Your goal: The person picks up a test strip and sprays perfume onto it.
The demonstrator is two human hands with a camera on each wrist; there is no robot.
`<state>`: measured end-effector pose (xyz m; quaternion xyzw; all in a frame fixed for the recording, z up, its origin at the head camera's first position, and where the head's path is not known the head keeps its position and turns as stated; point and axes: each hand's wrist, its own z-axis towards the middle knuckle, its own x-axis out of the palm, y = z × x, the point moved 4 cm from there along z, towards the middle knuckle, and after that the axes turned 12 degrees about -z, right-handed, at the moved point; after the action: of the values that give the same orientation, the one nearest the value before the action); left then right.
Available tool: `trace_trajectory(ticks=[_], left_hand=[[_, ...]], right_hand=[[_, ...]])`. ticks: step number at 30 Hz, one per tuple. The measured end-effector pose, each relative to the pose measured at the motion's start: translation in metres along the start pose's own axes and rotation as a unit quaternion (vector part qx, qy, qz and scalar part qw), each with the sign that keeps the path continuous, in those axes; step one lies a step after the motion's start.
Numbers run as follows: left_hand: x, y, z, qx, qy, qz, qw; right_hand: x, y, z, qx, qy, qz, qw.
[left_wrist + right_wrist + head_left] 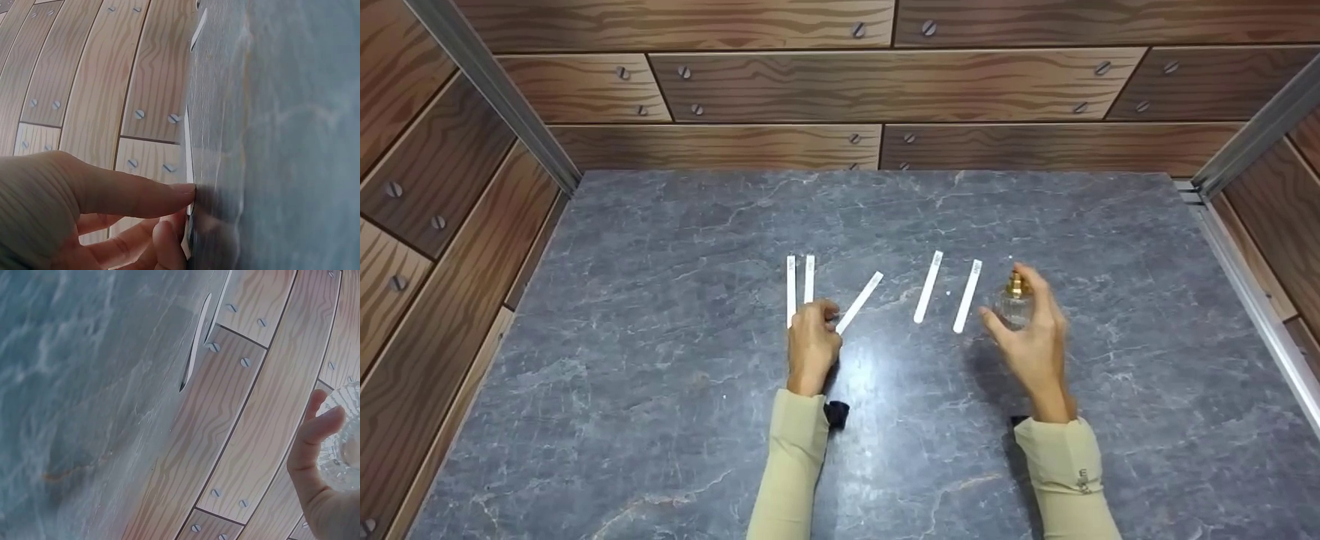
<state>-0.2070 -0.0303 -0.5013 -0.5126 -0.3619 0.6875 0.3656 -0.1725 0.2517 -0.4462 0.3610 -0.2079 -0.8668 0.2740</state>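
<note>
My left hand is low over the table at the near ends of several white paper strips. Its thumb and fingers pinch the near end of a slanted strip; in the left wrist view, the thumb tip lies against that strip close along the tabletop. Two upright strips, a left one and its neighbour, run partly under this hand. My right hand grips a clear glass perfume bottle with a gold spray top, index finger on the top. The ribbed glass bottle shows in the right wrist view.
Two more labelled strips lie between the hands, one beside the other. The grey marbled table is bounded by wood-patterned walls and a metal rail on the right.
</note>
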Motion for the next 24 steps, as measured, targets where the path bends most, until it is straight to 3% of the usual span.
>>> trace_trajectory(ticks=[4, 8, 15, 24], left_hand=[[0.0029, -0.0006, 0.0004, 0.018, 0.012, 0.008, 0.9997], [0.0067, -0.0021, 0.0015, 0.030, 0.055, 0.015, 0.9979], [0.0088, -0.0025, 0.0010, 0.005, 0.130, -0.005, 0.9914], [0.0000, -0.0089, 0.0011, 0.010, 0.106, -0.113, 0.9878]], right_hand=[[-0.0004, -0.0001, -0.0004, 0.004, 0.002, 0.003, 1.000], [-0.0007, 0.0004, 0.0003, 0.006, 0.002, 0.009, 1.000], [0.0000, -0.0004, 0.0000, 0.002, 0.001, 0.007, 1.000], [-0.0004, -0.0030, -0.0002, 0.014, 0.011, 0.004, 1.000]])
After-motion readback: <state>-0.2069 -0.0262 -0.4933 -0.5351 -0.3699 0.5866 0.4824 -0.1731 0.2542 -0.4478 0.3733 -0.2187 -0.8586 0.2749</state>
